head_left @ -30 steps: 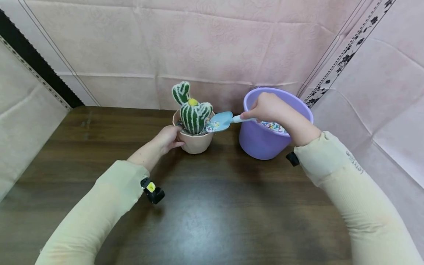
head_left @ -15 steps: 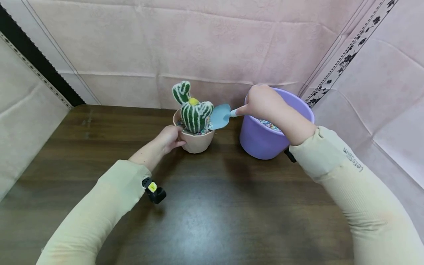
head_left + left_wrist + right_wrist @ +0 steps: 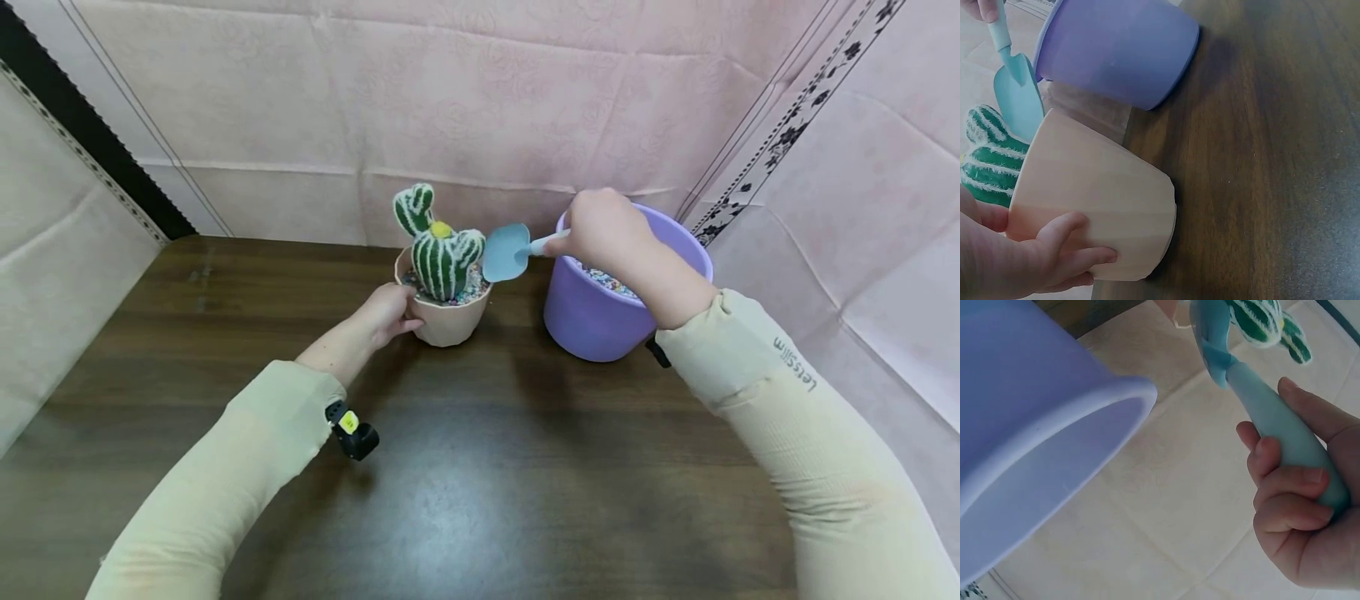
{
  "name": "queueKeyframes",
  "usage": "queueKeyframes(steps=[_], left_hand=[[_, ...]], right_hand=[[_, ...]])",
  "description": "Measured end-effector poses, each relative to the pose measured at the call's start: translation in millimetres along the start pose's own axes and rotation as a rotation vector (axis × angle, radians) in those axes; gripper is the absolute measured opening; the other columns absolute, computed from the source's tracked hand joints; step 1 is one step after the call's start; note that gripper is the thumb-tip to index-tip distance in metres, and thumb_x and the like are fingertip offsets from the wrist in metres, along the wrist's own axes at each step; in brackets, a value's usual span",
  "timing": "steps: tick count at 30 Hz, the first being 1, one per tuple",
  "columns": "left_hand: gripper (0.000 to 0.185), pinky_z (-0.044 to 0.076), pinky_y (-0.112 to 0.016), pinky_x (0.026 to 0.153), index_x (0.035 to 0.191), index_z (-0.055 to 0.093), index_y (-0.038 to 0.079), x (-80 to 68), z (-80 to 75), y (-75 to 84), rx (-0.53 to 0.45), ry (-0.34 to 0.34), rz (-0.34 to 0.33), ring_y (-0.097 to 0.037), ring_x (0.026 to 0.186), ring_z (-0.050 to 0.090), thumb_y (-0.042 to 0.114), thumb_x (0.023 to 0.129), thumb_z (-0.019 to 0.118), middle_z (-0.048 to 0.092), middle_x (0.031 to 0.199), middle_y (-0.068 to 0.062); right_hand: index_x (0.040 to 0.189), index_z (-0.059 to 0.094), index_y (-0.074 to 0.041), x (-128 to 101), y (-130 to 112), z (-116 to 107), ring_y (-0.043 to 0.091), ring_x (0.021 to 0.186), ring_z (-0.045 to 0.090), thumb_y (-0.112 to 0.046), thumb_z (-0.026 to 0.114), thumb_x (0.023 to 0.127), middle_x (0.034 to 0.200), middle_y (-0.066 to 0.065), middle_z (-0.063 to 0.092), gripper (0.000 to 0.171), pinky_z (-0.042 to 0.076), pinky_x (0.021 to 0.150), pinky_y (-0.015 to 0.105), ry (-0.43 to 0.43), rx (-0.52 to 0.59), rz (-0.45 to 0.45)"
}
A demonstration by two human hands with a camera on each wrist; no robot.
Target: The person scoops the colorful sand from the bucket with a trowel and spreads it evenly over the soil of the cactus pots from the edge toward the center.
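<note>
My left hand (image 3: 387,312) grips the left side of a beige plant pot (image 3: 450,323), its fingers against the wall and at the rim. In the pot stands a green-and-white fuzzy toy cactus (image 3: 438,267) with a yellow top, and colourful granules (image 3: 474,286) lie around its base. With fingers wrapped around the handle, my right hand (image 3: 1300,500) holds a light blue trowel (image 3: 507,253). The trowel's blade is tilted up beside the cactus, near the pot's right rim, and shows no granules on its visible face.
A purple bucket (image 3: 592,321) stands right of the pot, below my right hand, with colourful granules (image 3: 611,282) inside. Both stand on a dark wooden table (image 3: 465,467), close to a pale cloth backdrop (image 3: 480,108) behind. Another cloth wall rises at the right.
The trowel, earlier carrying granules at the pot's rim, has tipped over and then risen up and right, away from the pot. The left hand has kept its hold on the pot.
</note>
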State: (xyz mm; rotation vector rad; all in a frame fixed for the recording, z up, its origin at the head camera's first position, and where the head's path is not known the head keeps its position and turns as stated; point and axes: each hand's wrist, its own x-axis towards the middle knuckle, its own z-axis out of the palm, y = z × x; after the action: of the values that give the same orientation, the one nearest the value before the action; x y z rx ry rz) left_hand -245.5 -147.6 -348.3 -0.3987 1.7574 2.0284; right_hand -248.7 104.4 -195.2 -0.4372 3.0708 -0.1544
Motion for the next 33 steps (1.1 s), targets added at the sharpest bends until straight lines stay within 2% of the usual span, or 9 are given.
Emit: queueKeyframes(steps=[4, 8, 14, 17, 20, 23, 26, 30, 33], left_hand=[[0.055, 0.041, -0.033, 0.107, 0.149, 0.01, 0.007, 1.8, -2.1, -3.3, -0.025, 0.005, -0.012, -0.022, 0.133, 0.033, 0.017, 0.1, 0.032, 0.024, 0.148, -0.014], [0.059, 0.035, -0.035, 0.112, 0.151, 0.005, 0.008, -20.9, -0.2, -0.8, 0.024, -0.009, -0.058, -0.03, 0.137, 0.027, 0.029, 0.101, 0.028, 0.012, 0.154, -0.019], [0.059, 0.045, -0.04, 0.104, 0.146, 0.019, -0.001, -47.3, -7.8, 3.4, 0.334, -0.281, -0.108, -0.038, 0.129, 0.041, 0.036, 0.101, 0.027, 0.032, 0.146, -0.027], [0.055, 0.048, -0.04, 0.1, 0.143, 0.03, -0.002, -53.0, 9.3, 8.7, 0.456, -0.423, -0.058, -0.036, 0.125, 0.047, 0.035, 0.101, 0.027, 0.042, 0.141, -0.024], [0.051, 0.049, -0.04, 0.098, 0.141, 0.034, -0.001, -52.1, 39.6, 16.6, 0.462, -0.471, -0.011, -0.037, 0.123, 0.049, 0.031, 0.102, 0.03, 0.047, 0.137, -0.024], [0.047, 0.051, -0.038, 0.096, 0.139, 0.035, 0.0, -43.3, 72.3, 24.5, 0.403, -0.41, 0.003, -0.036, 0.12, 0.052, 0.027, 0.101, 0.036, 0.05, 0.133, -0.023], [0.047, 0.053, -0.037, 0.094, 0.138, 0.036, 0.0, -26.8, 98.0, 29.9, 0.277, -0.261, -0.002, -0.032, 0.111, 0.058, 0.025, 0.099, 0.043, 0.052, 0.131, -0.022], [0.049, 0.052, -0.035, 0.094, 0.138, 0.035, 0.0, -4.4, 113.3, 32.7, 0.08, -0.055, 0.026, -0.024, 0.097, 0.058, 0.024, 0.097, 0.048, 0.052, 0.132, -0.021], [0.051, 0.052, -0.032, 0.094, 0.139, 0.035, 0.001, 6.3, 116.4, 34.0, -0.014, 0.016, 0.059, -0.02, 0.09, 0.057, 0.024, 0.097, 0.05, 0.05, 0.132, -0.02]], right_hand=[[0.062, 0.061, -0.011, -3.5, 18.3, -8.7, 0.02, 0.065, 0.045, -0.045, 0.065, 0.08, 0.053, -0.004, 0.044, 0.039, 0.037, 0.053, 0.028, -0.033, 0.055, 0.011], [0.087, 0.072, -0.005, -15.2, 50.4, -22.2, 0.024, 0.079, 0.054, -0.056, 0.062, 0.081, 0.07, 0.006, 0.063, 0.052, 0.041, 0.06, 0.028, -0.102, 0.147, 0.057], [0.113, 0.067, -0.005, -36.2, 108.9, -37.1, 0.032, 0.097, 0.054, -0.067, 0.054, 0.08, 0.096, 0.017, 0.067, 0.072, 0.047, 0.074, 0.043, -0.131, 0.21, 0.196], [0.118, 0.063, -0.002, -40.1, 130.6, -38.2, 0.037, 0.1, 0.053, -0.067, 0.05, 0.083, 0.096, 0.019, 0.068, 0.075, 0.045, 0.078, 0.051, -0.141, 0.162, 0.231], [0.116, 0.064, -0.001, -33.9, 140.0, -32.2, 0.034, 0.091, 0.053, -0.064, 0.051, 0.084, 0.086, 0.016, 0.069, 0.072, 0.045, 0.07, 0.042, -0.138, 0.104, 0.218], [0.095, 0.071, -0.003, -21.7, 140.1, -20.9, 0.026, 0.076, 0.051, -0.057, 0.056, 0.084, 0.077, 0.012, 0.069, 0.057, 0.038, 0.058, 0.03, -0.111, 0.076, 0.181], [0.07, 0.065, -0.006, -11.6, 134.9, -9.9, 0.022, 0.068, 0.05, -0.051, 0.06, 0.084, 0.07, 0.008, 0.066, 0.047, 0.036, 0.054, 0.028, -0.082, 0.063, 0.169], [0.057, 0.055, -0.011, -0.7, 126.3, 2.5, 0.02, 0.062, 0.045, -0.046, 0.062, 0.083, 0.057, 0.0, 0.052, 0.044, 0.033, 0.05, 0.027, -0.051, 0.016, 0.174], [0.056, 0.053, -0.011, 6.8, 120.9, 10.7, 0.021, 0.061, 0.044, -0.046, 0.063, 0.083, 0.056, 0.0, 0.046, 0.045, 0.035, 0.049, 0.028, -0.032, -0.052, 0.205]])
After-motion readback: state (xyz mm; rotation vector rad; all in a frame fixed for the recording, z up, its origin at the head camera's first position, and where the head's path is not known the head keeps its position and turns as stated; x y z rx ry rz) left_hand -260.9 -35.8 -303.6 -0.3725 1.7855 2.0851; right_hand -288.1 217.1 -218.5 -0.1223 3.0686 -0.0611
